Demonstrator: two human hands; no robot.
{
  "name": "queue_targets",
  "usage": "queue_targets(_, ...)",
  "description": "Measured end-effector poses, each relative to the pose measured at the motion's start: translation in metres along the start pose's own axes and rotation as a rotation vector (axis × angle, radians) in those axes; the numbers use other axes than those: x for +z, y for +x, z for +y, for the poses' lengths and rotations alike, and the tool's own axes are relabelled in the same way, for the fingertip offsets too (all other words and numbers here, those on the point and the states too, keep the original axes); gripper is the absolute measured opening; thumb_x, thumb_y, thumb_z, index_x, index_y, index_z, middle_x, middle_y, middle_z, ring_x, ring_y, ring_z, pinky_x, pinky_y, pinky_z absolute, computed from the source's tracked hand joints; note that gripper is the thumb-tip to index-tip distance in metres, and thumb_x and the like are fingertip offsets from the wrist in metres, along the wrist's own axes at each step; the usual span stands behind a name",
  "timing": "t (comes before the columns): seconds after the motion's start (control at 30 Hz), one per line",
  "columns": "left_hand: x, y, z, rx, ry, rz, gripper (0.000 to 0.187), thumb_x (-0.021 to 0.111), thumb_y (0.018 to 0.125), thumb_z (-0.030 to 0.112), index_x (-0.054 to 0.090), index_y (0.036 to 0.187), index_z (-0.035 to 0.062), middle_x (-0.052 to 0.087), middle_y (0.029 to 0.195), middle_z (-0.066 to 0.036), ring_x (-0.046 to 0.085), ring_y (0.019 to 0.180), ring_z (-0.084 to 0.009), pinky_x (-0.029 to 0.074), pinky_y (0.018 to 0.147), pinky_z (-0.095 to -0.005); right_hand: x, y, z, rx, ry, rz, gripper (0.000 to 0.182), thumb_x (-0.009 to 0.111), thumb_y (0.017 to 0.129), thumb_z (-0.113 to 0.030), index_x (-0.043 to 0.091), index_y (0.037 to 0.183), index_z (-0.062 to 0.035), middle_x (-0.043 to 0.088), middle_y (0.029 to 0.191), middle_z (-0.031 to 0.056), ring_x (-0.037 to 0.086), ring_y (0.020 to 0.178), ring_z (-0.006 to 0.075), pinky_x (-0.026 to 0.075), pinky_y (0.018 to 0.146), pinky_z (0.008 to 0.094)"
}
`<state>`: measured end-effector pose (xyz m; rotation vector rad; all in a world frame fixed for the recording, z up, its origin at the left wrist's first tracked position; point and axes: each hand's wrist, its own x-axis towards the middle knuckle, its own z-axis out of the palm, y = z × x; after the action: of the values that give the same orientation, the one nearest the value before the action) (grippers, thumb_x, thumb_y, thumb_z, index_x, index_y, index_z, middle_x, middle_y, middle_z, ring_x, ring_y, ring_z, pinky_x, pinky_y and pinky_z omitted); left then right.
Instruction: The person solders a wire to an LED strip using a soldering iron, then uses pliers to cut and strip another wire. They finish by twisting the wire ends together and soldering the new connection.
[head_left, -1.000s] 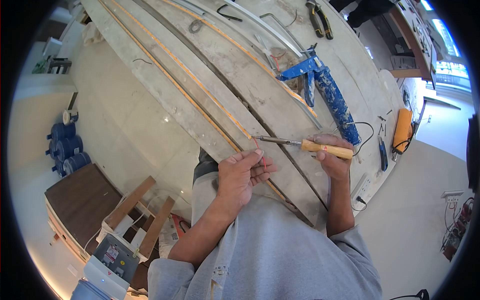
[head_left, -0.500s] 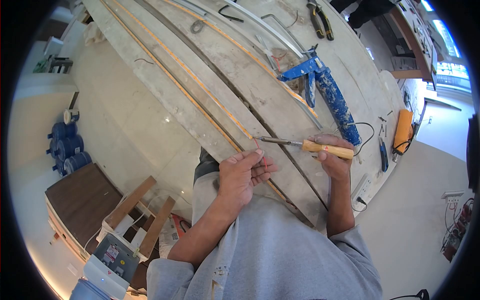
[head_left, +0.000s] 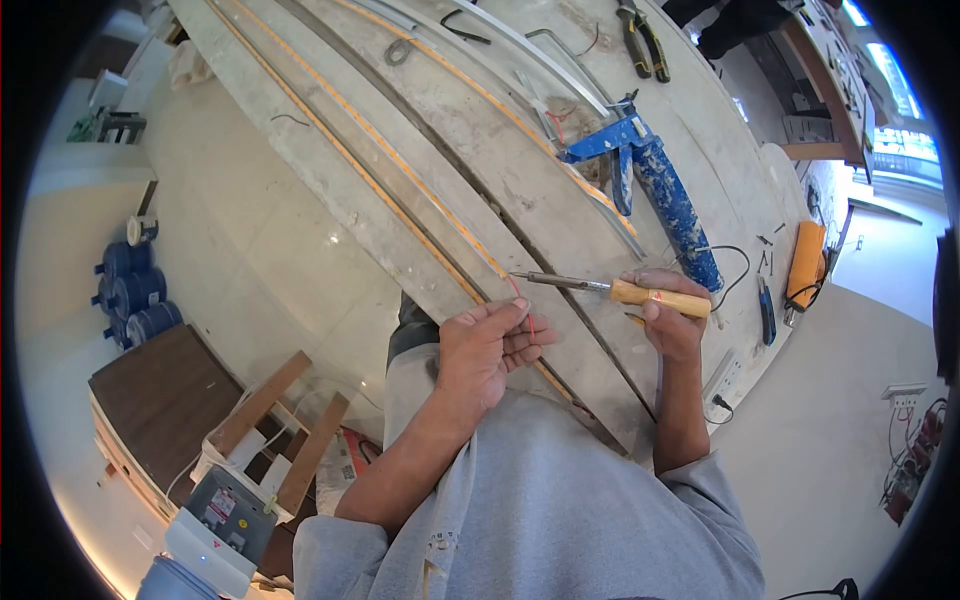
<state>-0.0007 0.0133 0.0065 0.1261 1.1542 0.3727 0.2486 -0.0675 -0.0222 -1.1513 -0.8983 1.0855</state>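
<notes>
My left hand (head_left: 492,342) pinches a thin red wire (head_left: 516,289) between thumb and finger, close to the end of an orange LED strip (head_left: 440,209). The wire runs up to the strip's end and also hangs below my fingertips. My right hand (head_left: 668,312) is closed round the wooden handle of a soldering iron (head_left: 660,297). The iron's metal shaft points left, its tip at or just beside the end of the strip; whether it touches cannot be told. Another LED strip (head_left: 370,177) runs parallel nearer to my body.
Beyond my right hand lies a blue caulking gun (head_left: 665,190). Pliers (head_left: 643,42), a blue cutter (head_left: 767,311), an orange tool (head_left: 806,263) and a power strip (head_left: 724,380) rest on the bench. Blue water bottles (head_left: 137,293) stand at left. Part of another person (head_left: 738,28) shows at top right.
The soldering iron and my right hand have shifted very slightly to the right. My left hand still pinches the red wire in about the same place.
</notes>
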Motion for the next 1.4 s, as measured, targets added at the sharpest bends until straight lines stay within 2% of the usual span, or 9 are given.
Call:
queue_targets(0.87, -0.001, 0.003, -0.001, 0.011, -0.013, -0.012, 0.023, 0.069, 0.092, 0.019, 0.065, 0.101, -0.0021, 0.070, 0.090, -0.013, 0.072, 0.079, -0.0237, 0.058, 0.064, -0.0289, 0.000, -0.001, 0.000, 0.007, -0.099, -0.006, 0.035, 0.078, 0.078, -0.015, 0.070, 0.102, 0.0078, 0.072, 0.101, 0.0233, 0.072, 0.092, 0.0288, 0.055, 0.084, 0.0361)
queue_targets(1.07, -0.002, 0.004, -0.002, 0.008, -0.010, -0.014, 0.023, 0.069, 0.092, 0.020, 0.066, 0.101, -0.0011, 0.070, 0.089, -0.013, 0.072, 0.080, -0.0238, 0.058, 0.065, -0.0292, 0.000, -0.001, -0.011, 0.009, -0.109, -0.003, 0.036, 0.078, 0.078, -0.019, 0.071, 0.101, 0.0076, 0.072, 0.099, 0.0220, 0.070, 0.089, 0.0265, 0.054, 0.083, 0.0347)
queue_targets(1.13, -0.003, 0.004, -0.002, 0.015, -0.009, -0.016, 0.022, 0.069, 0.092, 0.020, 0.066, 0.100, -0.0005, 0.070, 0.089, -0.013, 0.072, 0.080, -0.0239, 0.058, 0.066, -0.0295, -0.009, -0.006, -0.014, -0.019, -0.192, 0.050, 0.041, 0.078, 0.078, -0.025, 0.068, 0.100, 0.0089, 0.070, 0.101, 0.0236, 0.068, 0.088, 0.0279, 0.054, 0.081, 0.0376)
queue_targets(1.4, -0.002, 0.004, -0.002, 0.009, -0.008, -0.015, 0.022, 0.070, 0.091, 0.020, 0.066, 0.100, -0.0001, 0.070, 0.089, -0.012, 0.072, 0.080, -0.0237, 0.058, 0.065, -0.0294, -0.021, -0.013, -0.016, -0.033, -0.208, 0.033, 0.035, 0.077, 0.076, -0.020, 0.071, 0.098, 0.0069, 0.072, 0.096, 0.0213, 0.070, 0.085, 0.0257, 0.055, 0.079, 0.0345)
